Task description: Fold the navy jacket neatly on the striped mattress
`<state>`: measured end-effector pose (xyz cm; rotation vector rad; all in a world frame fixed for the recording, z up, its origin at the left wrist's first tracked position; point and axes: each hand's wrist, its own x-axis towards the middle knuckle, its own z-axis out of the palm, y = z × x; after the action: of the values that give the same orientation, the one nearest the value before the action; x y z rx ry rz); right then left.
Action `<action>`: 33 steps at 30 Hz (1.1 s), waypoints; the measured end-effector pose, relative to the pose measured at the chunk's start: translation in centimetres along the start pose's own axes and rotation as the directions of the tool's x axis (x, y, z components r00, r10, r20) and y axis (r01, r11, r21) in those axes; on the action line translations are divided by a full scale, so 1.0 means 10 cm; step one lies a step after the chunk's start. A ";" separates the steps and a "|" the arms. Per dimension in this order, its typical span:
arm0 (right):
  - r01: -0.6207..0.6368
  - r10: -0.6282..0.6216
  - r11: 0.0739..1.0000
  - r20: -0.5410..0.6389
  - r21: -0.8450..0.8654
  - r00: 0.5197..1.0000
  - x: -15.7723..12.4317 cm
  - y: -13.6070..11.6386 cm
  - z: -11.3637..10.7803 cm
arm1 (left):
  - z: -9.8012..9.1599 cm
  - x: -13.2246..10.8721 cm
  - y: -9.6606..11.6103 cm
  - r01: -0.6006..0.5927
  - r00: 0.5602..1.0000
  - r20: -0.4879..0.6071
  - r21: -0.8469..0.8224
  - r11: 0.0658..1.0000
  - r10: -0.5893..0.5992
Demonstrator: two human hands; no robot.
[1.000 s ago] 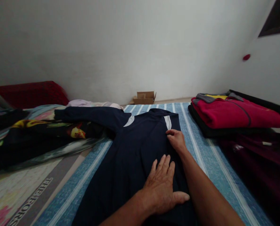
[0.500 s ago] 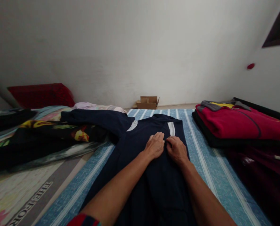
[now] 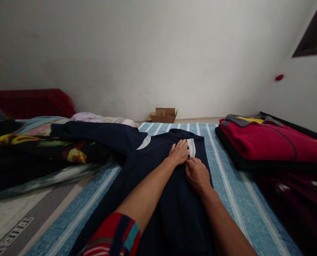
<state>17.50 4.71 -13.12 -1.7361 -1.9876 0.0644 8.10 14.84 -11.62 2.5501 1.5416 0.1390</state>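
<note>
the dark navy, long-sleeved cloth top lies spread at centre frame on blue-and-white striped bedding, its long axis running from the bottom edge up toward the middle. directly over it, the left hand rests flat, fingers nearly together, beside the white shoulder patch; the right hand, nearer the top's right edge, curls against the cloth, though i can't tell whether it pinches any.

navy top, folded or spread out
Partly folded: the navy top has one sleeve stretched sideways, the other folded inward.
</note>
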 end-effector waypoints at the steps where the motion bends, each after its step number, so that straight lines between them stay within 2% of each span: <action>1: -0.002 0.002 1.000 0.002 -0.002 1.000 0.00 0.00 0.00 | 0.02 0.07 0.00 0.000 1.000 0.022 -0.006 1.000 0.000; 7: 0.003 -0.003 1.000 0.003 -0.022 1.000 0.00 0.00 -0.01 | 0.12 0.16 0.00 -0.013 0.995 0.097 -0.030 0.999 0.016; 12: -0.018 0.018 0.999 0.013 -0.030 1.000 -0.02 0.01 -0.03 | -0.08 0.06 -0.01 -0.037 0.994 0.103 -0.037 0.999 0.041; 14: -0.019 0.019 1.000 0.006 -0.022 1.000 -0.03 0.02 -0.02 | -0.21 -0.10 -0.02 -0.059 0.992 0.106 -0.035 0.998 0.062; 17: -0.010 0.010 1.000 0.005 -0.007 1.000 -0.04 0.05 0.00 | -0.32 -0.49 0.00 -0.082 0.987 0.135 -0.025 0.996 0.085; 21: -0.003 0.003 1.000 -0.014 0.000 1.000 -0.06 0.09 0.04 | -0.21 -1.08 0.06 -0.068 0.979 0.191 -0.008 0.998 0.068; 23: 0.008 -0.008 1.000 -0.023 0.003 1.000 -0.07 0.11 0.05 | -0.09 -1.27 0.07 -0.068 0.981 0.183 -0.002 0.998 0.067; 27: 0.039 -0.039 0.999 -0.021 0.006 0.999 -0.09 0.16 0.08 | 0.04 -1.36 0.07 -0.067 0.991 0.116 -0.015 0.998 0.069; 33: 0.069 -0.069 0.998 -0.035 -0.009 0.997 -0.11 0.25 0.15 | -0.07 -1.50 0.25 -0.070 0.992 0.094 -0.096 0.993 0.079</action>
<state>19.32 4.57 -15.70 -1.6609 -2.0224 0.0021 3.19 0.47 -10.49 2.5040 1.3728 0.0910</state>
